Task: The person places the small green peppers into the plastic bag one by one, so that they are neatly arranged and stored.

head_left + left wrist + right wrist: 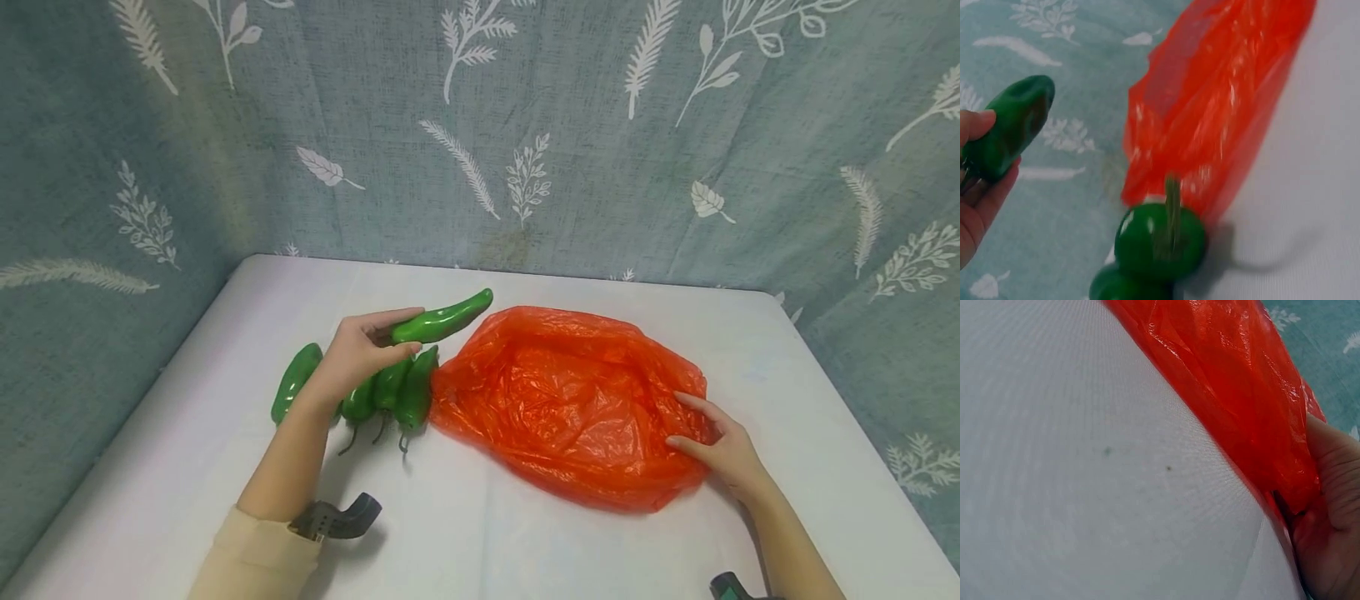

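My left hand (356, 354) grips a long green pepper (446, 321) between thumb and fingers, raised above the table with its tip toward the bag. In the left wrist view the same pepper (1013, 125) shows at the left. A red plastic bag (577, 408) lies spread with its mouth facing up. The right hand (727, 450) holds the bag's right edge, thumb and finger on the thin film; the right wrist view shows bag film (1241, 406) running up to the thumb. Several more green peppers (416, 392) lie in a row against the bag's left side, stems toward me.
One green pepper (295, 383) lies farther left, partly behind the left forearm. The white table (465, 533) ends at the back against a green-grey curtain (397, 208) with white leaf prints. A black wrist mount (341, 517) sticks out from the left sleeve.
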`<control>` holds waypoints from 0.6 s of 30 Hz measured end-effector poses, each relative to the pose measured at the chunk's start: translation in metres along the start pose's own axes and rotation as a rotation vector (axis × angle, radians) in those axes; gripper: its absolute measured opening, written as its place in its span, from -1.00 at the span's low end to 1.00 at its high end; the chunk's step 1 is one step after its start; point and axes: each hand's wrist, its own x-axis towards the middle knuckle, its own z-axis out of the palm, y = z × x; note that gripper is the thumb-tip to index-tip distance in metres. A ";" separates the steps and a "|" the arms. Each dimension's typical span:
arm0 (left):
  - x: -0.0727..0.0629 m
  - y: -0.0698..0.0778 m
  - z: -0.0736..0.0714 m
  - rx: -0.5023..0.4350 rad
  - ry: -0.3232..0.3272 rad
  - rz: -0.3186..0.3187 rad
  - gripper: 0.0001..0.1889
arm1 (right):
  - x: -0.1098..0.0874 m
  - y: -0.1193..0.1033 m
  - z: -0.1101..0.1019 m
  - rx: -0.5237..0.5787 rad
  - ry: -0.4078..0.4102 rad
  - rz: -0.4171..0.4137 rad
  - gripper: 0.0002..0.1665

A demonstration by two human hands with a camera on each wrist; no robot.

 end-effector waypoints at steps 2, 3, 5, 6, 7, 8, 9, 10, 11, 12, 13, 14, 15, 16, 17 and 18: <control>0.004 0.003 0.006 -0.011 -0.015 0.018 -0.48 | 0.000 0.000 0.000 0.001 0.000 0.000 -0.18; 0.006 0.005 0.008 -0.018 -0.021 0.026 -0.48 | 0.000 -0.001 0.000 -0.001 0.000 0.002 -0.18; 0.009 0.007 0.013 -0.032 -0.034 0.048 -0.49 | 0.000 -0.002 0.000 -0.003 -0.002 0.006 -0.17; 0.010 0.008 0.016 -0.045 -0.040 0.055 -0.49 | 0.000 -0.002 -0.001 -0.003 -0.004 0.008 -0.17; 0.011 0.008 0.018 -0.060 -0.050 0.060 -0.49 | 0.000 -0.003 -0.001 -0.006 -0.005 0.009 -0.16; 0.012 0.009 0.021 -0.077 -0.059 0.054 -0.50 | 0.000 -0.003 -0.001 -0.008 -0.006 0.010 -0.16; 0.014 0.010 0.024 -0.091 -0.072 0.054 -0.50 | 0.000 -0.004 -0.001 -0.011 -0.007 0.009 -0.16; 0.015 0.011 0.028 -0.105 -0.085 0.048 -0.51 | 0.000 -0.004 -0.001 -0.009 -0.008 0.013 -0.16; 0.016 0.013 0.032 -0.119 -0.099 0.043 -0.51 | -0.001 -0.004 -0.001 -0.012 -0.008 0.017 -0.16; 0.018 0.014 0.036 -0.127 -0.114 0.040 -0.51 | -0.001 -0.004 -0.001 -0.014 -0.006 0.020 -0.16; 0.020 0.015 0.040 -0.130 -0.129 0.041 -0.52 | -0.001 -0.004 0.000 -0.018 -0.004 0.023 -0.16; 0.021 0.017 0.044 -0.136 -0.142 0.043 -0.52 | -0.002 -0.004 0.000 -0.017 -0.002 0.027 -0.16; 0.023 0.018 0.049 -0.143 -0.158 0.051 -0.52 | -0.002 -0.004 0.000 -0.013 -0.002 0.027 -0.17; 0.025 0.019 0.052 -0.150 -0.174 0.056 -0.52 | -0.002 -0.004 0.001 -0.007 -0.002 0.025 -0.17; 0.027 0.019 0.056 -0.152 -0.187 0.064 -0.52 | -0.002 -0.004 0.001 -0.004 -0.003 0.020 -0.17; 0.028 0.020 0.059 -0.150 -0.198 0.071 -0.52 | -0.001 -0.005 0.002 0.002 -0.007 0.014 -0.17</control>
